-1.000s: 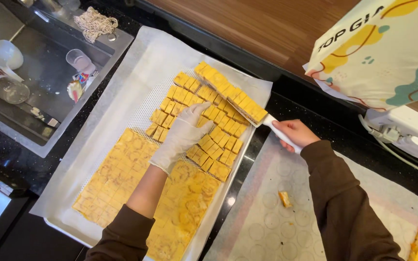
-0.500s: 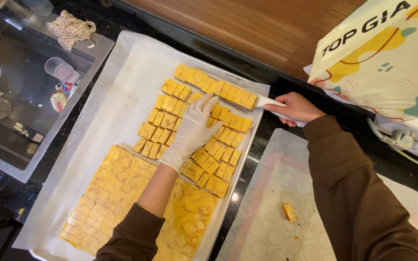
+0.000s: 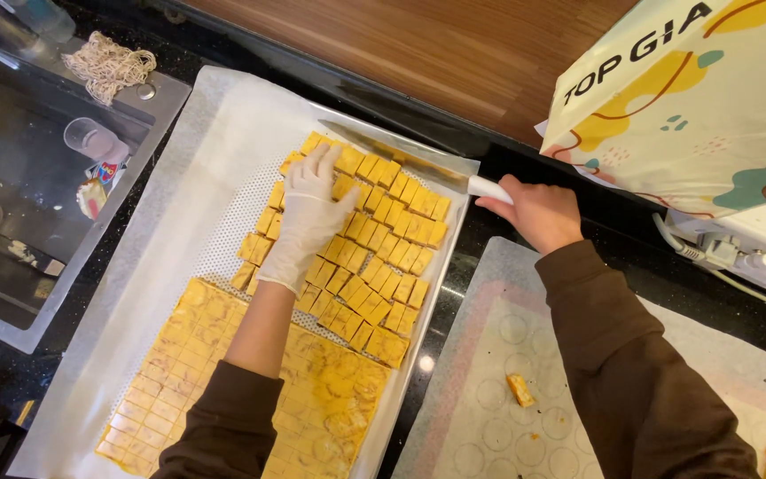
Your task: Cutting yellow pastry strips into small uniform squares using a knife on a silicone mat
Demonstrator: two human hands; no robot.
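Gloved left hand lies flat, fingers open, steadying cut pieces mid-frame; right hand grips the knife. Best keep the blade flat.

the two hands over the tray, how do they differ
The left hand wears a thin white glove; the right hand is bare. The left hand lies flat with fingers spread on the cut yellow pieces; the right hand is closed round the white handle of a long knife at the tray's far edge. Both come out of dark brown sleeves.
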